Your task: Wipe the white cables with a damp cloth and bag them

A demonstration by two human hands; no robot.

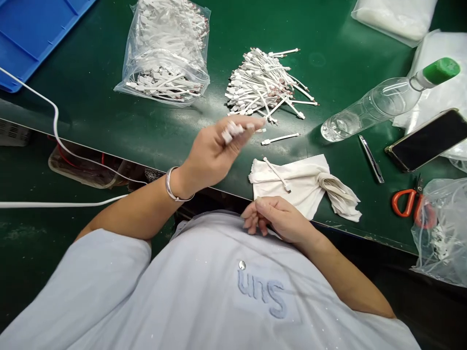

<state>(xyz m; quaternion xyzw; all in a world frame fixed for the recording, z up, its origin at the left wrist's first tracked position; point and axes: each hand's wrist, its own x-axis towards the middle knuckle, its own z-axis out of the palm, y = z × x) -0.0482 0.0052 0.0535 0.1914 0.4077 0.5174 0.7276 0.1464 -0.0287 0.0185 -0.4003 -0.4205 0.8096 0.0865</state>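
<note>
My left hand (209,155), with a metal bangle at its wrist, is closed around a bunch of short white cables (233,131) whose connector ends stick out. Just beyond it lies a loose pile of the same cables (251,80), with a single cable (280,139) apart on the green table. Close to the table's front edge, my right hand (280,217) has its thumb and fingers pinched together; anything between them is hidden. Beside it rests a folded cream cloth (302,177) with one short cable (276,174) lying across it.
A clear bag full of cables (166,53) lies at the back left, near a blue tray (32,34). On the right are a tilted clear bottle (375,104), a phone (428,138), a slim metal cutter (371,159), orange-handled snips (404,203) and plastic bags (447,233).
</note>
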